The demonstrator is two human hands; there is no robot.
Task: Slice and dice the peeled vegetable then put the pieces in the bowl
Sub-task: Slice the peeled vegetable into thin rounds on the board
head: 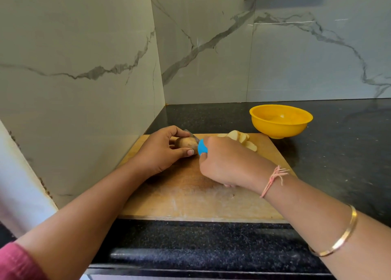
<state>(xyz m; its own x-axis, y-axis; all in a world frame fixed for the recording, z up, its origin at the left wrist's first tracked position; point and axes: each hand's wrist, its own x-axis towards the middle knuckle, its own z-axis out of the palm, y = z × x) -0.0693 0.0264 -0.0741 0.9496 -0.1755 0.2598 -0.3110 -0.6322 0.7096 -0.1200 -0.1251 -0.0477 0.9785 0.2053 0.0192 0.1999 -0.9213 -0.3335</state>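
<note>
Head view. A wooden cutting board (190, 199) lies on the dark speckled counter (338, 152), set into a corner of marble-patterned wall (84, 47). The vegetable (185, 143), a tan rounded piece, rests on the far left part of the board.

The left hand (161, 152) comes in from the lower left on a bare forearm and holds the vegetable. Its fingers (179, 132) curl over the far side and the thumb (186, 152) presses along the near side.

The right hand (228, 163) reaches in from the lower right, wrist bent leftward, its fingers closed round the blue handle of the knife (202, 147). The blade runs from the handle toward the upper left and lies against the right end of the vegetable. Whether the edge has entered it cannot be told.

Pale cut slices (243, 141) lie overlapping on the far part of the board, just beyond the right hand and partly hidden by it. A yellow bowl (281, 129) stands on the counter just past the board's far right corner, near the slices but apart from them.

A thread bracelet (273, 178) sits on the right wrist, with a gold bangle (338, 239) further up the forearm
</note>
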